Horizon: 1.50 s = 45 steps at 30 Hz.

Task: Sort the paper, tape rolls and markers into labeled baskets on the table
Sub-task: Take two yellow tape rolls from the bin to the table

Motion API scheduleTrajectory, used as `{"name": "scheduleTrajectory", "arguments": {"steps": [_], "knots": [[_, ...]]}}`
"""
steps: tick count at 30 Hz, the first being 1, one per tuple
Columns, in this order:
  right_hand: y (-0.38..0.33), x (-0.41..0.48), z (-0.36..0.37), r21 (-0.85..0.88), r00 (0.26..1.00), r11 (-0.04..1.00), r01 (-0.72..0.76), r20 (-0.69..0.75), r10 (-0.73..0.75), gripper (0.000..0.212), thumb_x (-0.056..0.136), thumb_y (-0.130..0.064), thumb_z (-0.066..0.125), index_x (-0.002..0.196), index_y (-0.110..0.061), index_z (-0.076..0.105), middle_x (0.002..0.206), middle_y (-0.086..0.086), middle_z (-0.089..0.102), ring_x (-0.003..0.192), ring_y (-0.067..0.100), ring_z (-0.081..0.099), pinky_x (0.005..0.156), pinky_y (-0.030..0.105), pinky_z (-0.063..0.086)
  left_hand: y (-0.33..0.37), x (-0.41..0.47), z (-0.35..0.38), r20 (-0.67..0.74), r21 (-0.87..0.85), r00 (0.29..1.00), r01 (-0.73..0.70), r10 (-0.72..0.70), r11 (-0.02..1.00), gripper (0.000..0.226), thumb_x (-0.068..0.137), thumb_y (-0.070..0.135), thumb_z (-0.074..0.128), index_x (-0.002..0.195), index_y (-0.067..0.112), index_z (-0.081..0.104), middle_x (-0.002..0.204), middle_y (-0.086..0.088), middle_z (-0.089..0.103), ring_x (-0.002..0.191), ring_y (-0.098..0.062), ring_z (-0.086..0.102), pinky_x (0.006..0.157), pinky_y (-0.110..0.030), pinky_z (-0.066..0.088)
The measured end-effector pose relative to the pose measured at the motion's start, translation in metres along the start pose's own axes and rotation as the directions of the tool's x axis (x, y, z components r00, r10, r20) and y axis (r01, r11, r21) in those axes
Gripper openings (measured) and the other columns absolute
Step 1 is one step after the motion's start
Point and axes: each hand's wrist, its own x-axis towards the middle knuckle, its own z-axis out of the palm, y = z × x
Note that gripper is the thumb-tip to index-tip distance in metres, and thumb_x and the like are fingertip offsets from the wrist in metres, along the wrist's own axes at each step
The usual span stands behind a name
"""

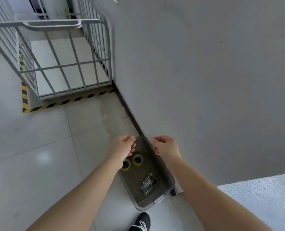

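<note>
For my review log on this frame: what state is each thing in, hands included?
Bin: on the floor against the wall, no lid.
Tape rolls: two, lying flat in the bin.
Markers: bundled, lying in the bin, apart from the rolls.
Left hand: over the bin, loosely curled, holding nothing.
Right hand: likewise.

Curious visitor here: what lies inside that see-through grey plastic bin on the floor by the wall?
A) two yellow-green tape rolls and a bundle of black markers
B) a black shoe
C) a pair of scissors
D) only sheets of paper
A: the see-through grey plastic bin holds two yellow-green tape rolls side by side. A bundle of black markers lies nearer the camera. No paper shows in it.
</note>
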Motion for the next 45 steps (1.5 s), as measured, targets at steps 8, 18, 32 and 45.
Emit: {"name": "scheduleTrajectory", "arguments": {"steps": [8,18,32,45], "knots": [[0.016,0.091,0.025,-0.052,0.993,0.994,-0.091,0.064,0.095,0.019,0.088,-0.019,0.066,0.070,-0.024,0.064,0.076,-0.003,0.065,0.079,0.016,0.060,0.080,0.035,0.054,-0.022,0.094,0.021,-0.050,-0.082,0.983,0.172,-0.177,0.982,0.016,0.097,0.017,0.050,0.082,0.013,0.056,0.071,-0.001,0.055,0.058,-0.012,0.049,0.055,-0.022,0.040],[0.048,0.189,0.087,-0.069,0.971,0.975,-0.212,0.101,0.219,0.009,0.089,-0.022,0.065,0.081,-0.022,0.068,0.077,-0.006,0.065,0.079,0.014,0.061,0.082,0.034,0.053,-0.068,0.200,0.036,-0.062,-0.111,0.941,0.326,-0.334,0.939,0.018,0.095,0.013,0.052,0.078,0.012,0.059,0.068,-0.004,0.054,0.056,-0.015,0.048,0.053,-0.023,0.040],[0.193,0.325,0.147,-0.160,0.905,0.916,-0.368,0.165,0.392,0.026,0.093,-0.020,0.061,0.118,-0.013,0.066,0.104,-0.003,0.061,0.098,0.013,0.053,0.084,0.026,0.041,-0.221,0.338,0.084,-0.210,-0.088,0.867,0.444,-0.452,0.892,0.017,0.094,0.020,0.051,0.084,0.018,0.065,0.091,-0.007,0.066,0.086,-0.022,0.058,0.082,-0.034,0.047],[0.368,0.444,0.225,-0.217,0.874,0.875,-0.433,0.135,0.466,0.030,0.094,-0.022,0.061,0.123,-0.013,0.062,0.122,0.005,0.063,0.109,0.020,0.056,0.086,0.028,0.043,-0.397,0.454,0.114,-0.333,-0.155,0.789,0.495,-0.517,0.855,0.023,0.097,0.023,0.048,0.112,0.019,0.065,0.107,-0.007,0.066,0.100,-0.023,0.059,0.082,-0.033,0.043]]}}
